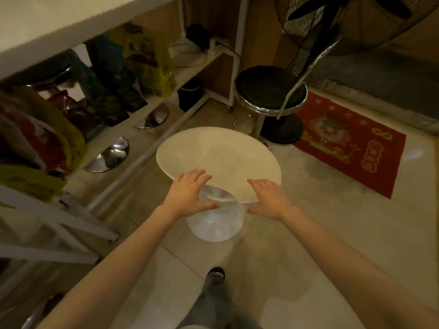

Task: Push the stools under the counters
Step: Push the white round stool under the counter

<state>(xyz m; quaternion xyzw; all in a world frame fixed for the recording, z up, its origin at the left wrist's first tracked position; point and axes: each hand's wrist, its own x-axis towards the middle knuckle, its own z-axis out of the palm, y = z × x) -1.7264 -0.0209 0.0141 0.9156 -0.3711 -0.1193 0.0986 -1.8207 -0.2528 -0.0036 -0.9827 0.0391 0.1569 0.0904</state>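
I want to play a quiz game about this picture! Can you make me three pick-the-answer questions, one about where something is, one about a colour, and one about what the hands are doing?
1. Where is the black stool?
A. Beside the red mat
B. On the counter
C. Lying flat on its side

2. What colour is the seat of the stool by the hands?
A. Blue
B. White
C. Green

3. What are the hands doing?
A. Resting open on the seat's near rim
B. Holding a cup
C. Out of sight

Answers: 1 A, it stands next to the mat. 2 B, the seat looks white. 3 A, left hand and right hand lie spread there.
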